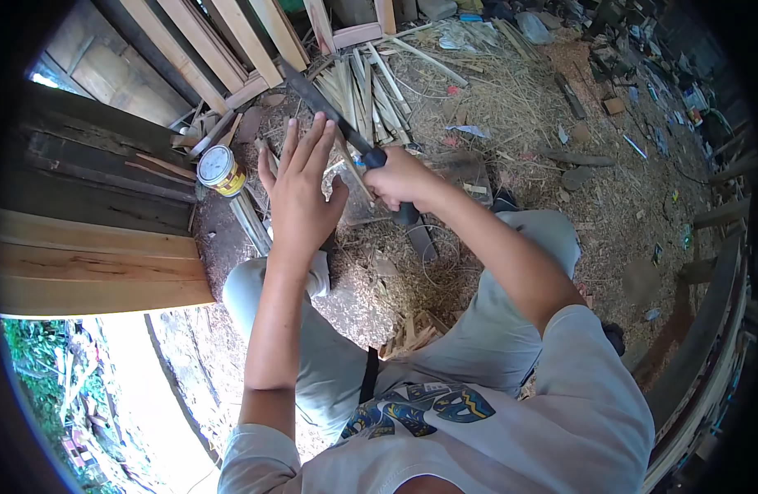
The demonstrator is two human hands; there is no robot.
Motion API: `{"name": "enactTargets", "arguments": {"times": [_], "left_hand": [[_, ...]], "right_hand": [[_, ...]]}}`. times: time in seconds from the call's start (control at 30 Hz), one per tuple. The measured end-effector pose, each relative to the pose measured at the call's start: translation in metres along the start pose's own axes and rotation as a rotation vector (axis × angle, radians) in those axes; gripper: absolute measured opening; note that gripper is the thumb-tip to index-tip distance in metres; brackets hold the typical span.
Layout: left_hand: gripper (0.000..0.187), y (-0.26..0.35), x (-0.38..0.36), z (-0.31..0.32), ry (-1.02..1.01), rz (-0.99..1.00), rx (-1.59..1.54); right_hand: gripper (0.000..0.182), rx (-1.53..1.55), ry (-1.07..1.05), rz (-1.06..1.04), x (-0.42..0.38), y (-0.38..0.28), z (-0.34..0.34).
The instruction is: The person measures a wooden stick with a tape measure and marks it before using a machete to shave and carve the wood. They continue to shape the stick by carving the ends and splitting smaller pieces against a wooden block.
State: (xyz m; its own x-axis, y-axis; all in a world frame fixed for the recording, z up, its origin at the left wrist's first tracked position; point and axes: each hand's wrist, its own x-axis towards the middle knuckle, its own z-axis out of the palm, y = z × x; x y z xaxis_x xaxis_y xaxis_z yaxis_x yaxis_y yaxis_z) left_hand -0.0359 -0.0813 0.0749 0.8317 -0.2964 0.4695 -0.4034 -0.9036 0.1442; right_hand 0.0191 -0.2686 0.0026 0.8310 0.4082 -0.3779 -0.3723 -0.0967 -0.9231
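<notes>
My right hand (398, 177) is wrapped round the black handle of a long dark blade (325, 107), which points up and to the left. A thin strip of wood (352, 169) runs beside the blade, with its lower end at my right hand; whether the fingers hold it too is hard to tell. My left hand (302, 185) is raised just left of the blade, its fingers stretched out and the thumb apart, with nothing in it. Beneath the hands lies a flat block (354, 202), partly hidden by them.
A paint can (221, 170) stands left of my left hand. Split wood strips (362, 90) lie beyond the blade. Planks (107, 263) are at the left, and upright timbers (239, 49) stand at the top. Shavings and scraps cover the ground. Another flat blade (422, 243) lies near my legs.
</notes>
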Motion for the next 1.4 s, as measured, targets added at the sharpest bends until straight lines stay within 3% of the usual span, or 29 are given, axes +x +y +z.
{"name": "enactTargets", "arguments": {"times": [0.03,0.1,0.13,0.17,0.23,0.3,0.37,0.4,0.43,0.53,0.6,0.63,0.7,0.77,0.83,0.9,0.97,1.03,1.1,1.13,1.23,1.3,1.33,1.37,1.4], "left_hand": [[0.086,0.001,-0.001,-0.001,-0.003,0.000,-0.004],[0.085,0.003,0.000,-0.001,-0.011,0.020,0.013],[0.085,0.004,0.000,-0.001,-0.010,0.016,0.009],[0.085,0.006,0.001,-0.001,-0.010,0.007,-0.004],[0.085,0.006,0.000,-0.002,-0.008,-0.013,-0.014],[0.083,0.006,0.000,-0.002,-0.010,-0.001,-0.033],[0.082,0.005,0.001,0.000,-0.015,0.014,-0.033],[0.081,0.005,0.002,0.000,-0.021,0.039,-0.033],[0.081,0.005,0.001,-0.003,-0.019,0.054,-0.027],[0.080,0.002,-0.002,-0.006,0.007,0.019,-0.008],[0.080,-0.001,-0.002,-0.005,-0.004,0.021,-0.008],[0.080,-0.001,-0.002,-0.003,-0.010,0.020,-0.012],[0.080,0.003,-0.003,-0.003,-0.006,0.013,-0.014],[0.080,0.004,-0.002,-0.003,0.006,0.010,-0.011],[0.080,0.003,-0.001,-0.003,0.009,0.019,-0.041],[0.080,0.002,0.000,-0.004,0.007,0.013,-0.039],[0.080,0.003,0.001,-0.002,-0.002,0.011,-0.042],[0.080,0.003,0.002,-0.001,-0.002,0.050,0.002],[0.076,0.005,0.000,-0.004,0.010,0.078,-0.055],[0.074,0.004,-0.001,-0.007,0.025,0.070,-0.031],[0.070,-0.004,0.000,-0.007,0.045,0.044,-0.049],[0.072,-0.006,-0.001,-0.007,0.024,0.060,0.002],[0.072,-0.004,-0.002,-0.006,0.021,0.060,-0.001],[0.073,-0.003,-0.002,-0.005,0.018,0.053,-0.001],[0.074,-0.002,-0.002,-0.004,0.016,0.043,0.000]], "right_hand": [[0.010,0.001,0.002,0.005,-0.005,-0.003,-0.001],[0.015,0.403,-0.107,0.087,-0.017,-0.015,-0.004],[0.014,0.282,0.018,-0.015,-0.022,-0.021,0.001],[0.014,0.275,0.015,-0.009,-0.026,-0.027,0.001],[0.013,0.173,0.211,-0.350,-0.033,-0.040,0.000],[0.011,0.122,0.276,-0.409,-0.031,-0.038,0.002],[0.012,-0.434,0.574,-0.505,-0.018,-0.010,0.008],[0.018,-0.474,0.212,-0.032,-0.014,-0.010,0.002],[0.018,-0.636,0.325,-0.242,-0.006,0.000,0.006],[0.014,-0.631,0.311,-0.311,0.000,0.000,0.010],[0.014,-0.149,0.083,-0.011,-0.011,-0.003,0.006],[0.014,-0.148,0.084,-0.004,-0.010,0.000,-0.001],[0.019,0.592,-0.341,0.220,-0.011,-0.005,-0.013],[0.019,0.630,-0.276,0.201,-0.023,-0.015,-0.005],[0.019,0.278,0.095,-0.157,-0.034,-0.029,0.003],[0.018,0.171,0.191,-0.263,-0.039,-0.041,0.002],[0.018,-0.158,0.543,-0.513,-0.044,-0.045,0.006],[0.021,-0.393,0.571,-0.397,-0.032,-0.017,0.014],[0.027,-0.682,0.342,-0.292,-0.007,0.012,0.007],[0.027,-0.678,0.355,-0.305,-0.002,0.014,0.009],[0.019,-0.591,0.339,-0.354,0.002,0.015,0.011],[0.010,0.320,-0.157,0.147,-0.004,0.010,-0.002],[0.014,0.468,-0.186,0.168,-0.014,-0.002,-0.002],[0.014,0.468,-0.184,0.170,-0.021,-0.010,-0.001],[0.013,0.358,-0.066,0.031,-0.027,-0.016,0.002]]}}
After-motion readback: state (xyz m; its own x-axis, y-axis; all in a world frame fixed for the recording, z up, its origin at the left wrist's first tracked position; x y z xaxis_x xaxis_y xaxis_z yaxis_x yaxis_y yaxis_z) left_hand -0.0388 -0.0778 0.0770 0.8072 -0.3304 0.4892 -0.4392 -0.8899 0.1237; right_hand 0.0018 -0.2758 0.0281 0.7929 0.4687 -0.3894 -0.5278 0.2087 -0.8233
